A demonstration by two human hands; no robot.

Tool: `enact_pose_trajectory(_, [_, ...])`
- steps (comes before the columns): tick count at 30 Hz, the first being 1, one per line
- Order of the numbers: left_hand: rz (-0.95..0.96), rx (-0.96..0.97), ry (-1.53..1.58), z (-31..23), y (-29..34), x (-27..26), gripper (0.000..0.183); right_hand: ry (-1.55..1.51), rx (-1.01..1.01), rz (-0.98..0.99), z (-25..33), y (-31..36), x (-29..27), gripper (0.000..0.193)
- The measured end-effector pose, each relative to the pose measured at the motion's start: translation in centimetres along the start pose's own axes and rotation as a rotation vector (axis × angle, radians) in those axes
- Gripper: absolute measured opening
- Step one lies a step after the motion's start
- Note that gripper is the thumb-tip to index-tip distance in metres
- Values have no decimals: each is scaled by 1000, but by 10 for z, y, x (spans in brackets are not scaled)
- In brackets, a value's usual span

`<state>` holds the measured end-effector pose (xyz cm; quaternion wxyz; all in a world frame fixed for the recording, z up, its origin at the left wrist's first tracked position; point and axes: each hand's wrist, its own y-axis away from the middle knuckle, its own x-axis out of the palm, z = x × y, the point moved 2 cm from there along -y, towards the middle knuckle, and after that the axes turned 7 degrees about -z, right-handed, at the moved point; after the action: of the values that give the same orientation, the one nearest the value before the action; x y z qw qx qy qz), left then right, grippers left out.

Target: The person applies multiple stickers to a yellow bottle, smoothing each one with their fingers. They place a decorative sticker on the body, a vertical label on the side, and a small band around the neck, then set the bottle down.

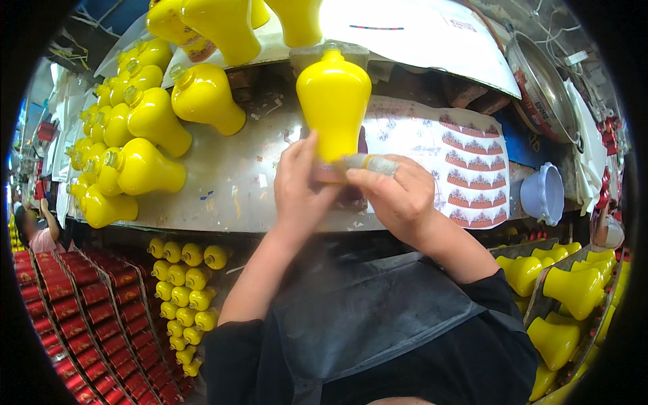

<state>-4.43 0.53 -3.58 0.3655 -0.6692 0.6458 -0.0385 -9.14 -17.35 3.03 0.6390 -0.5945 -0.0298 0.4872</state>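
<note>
A glossy yellow bottle (334,94) with a clear glass neck stands upright in front of me at the worktable. My left hand (302,177) grips its narrow lower part from the left. Against the right side of the same part press the thumb and forefinger of my right hand (398,192), the forefinger wrapped in pale tape. A blurred reddish patterned band (329,173) shows on the bottle's foot between the hands. Right of the hands lies a white decal sheet (432,158) printed with rows of curved red-brown bands; its left part shows only faint purple marks.
Many yellow bottles (158,121) crowd the table's left side; others stand at the far edge. A light purple bucket (542,194) and a large metal pan (542,84) are at right. Below are more yellow bottles (181,295), red stacked items (101,317) and a bottle rack (570,290).
</note>
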Motion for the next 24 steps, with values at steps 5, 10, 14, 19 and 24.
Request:
enact_pose_trajectory(5, [21,-56,28,1,3,-1,80,-105,-137,68,4,5,6,32])
enact_pose_trajectory(10, [24,-14,-44,4,-1,1,79,3,-47,39,6,7,5,31])
enact_pose_trajectory(14, [11,-10,-23,2,-8,-6,68,-145,11,4,6,8,5,27])
enact_pose_trajectory(19, [16,170,-96,-10,-10,-11,68,-47,106,-80,0,16,1,22])
enact_pose_trajectory(24, [1,-35,-92,-3,-7,-4,78,-109,184,-44,-3,22,-2,23])
